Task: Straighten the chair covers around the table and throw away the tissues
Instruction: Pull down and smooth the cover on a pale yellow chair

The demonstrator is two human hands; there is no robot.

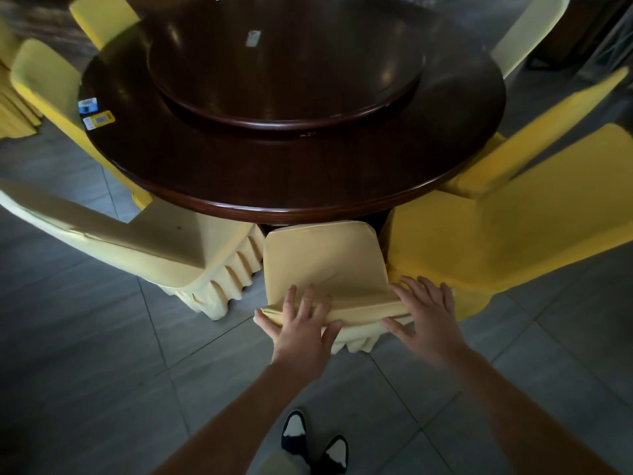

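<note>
Head view looks down on a big round dark brown table [342,186] that shines. On top of the table sits a smaller round turning plate [284,73] of the same dark wood. Under the table is a floor [85,337] of big grey tiles.

Three small packs [98,119] that may be tissues lie on the table: a yellow one and a blue and white one side by side at the table's left edge, and one more [252,38] on the turning plate. A bit of another thing shows at the far edge of the table. The writing on the packs is too small to read.

Six chairs with yellow covers stand around the table. The near chair [322,262] is pushed in under the table's near edge, and its cover is pale yellow with a wrinkle near its top. One pale chair [144,248] stands left of it and one bright yellow chair [507,234] stands right of it.

Left hand [301,323] lies on the top of the near chair's back, fingers spread over the cover and thumb under the folded edge, so the grip holds the cloth. Right hand [424,313] rests on the right corner of the same chair top, fingers spread flat.

Two black and white shoes [313,440] show on the floor near the table.
</note>
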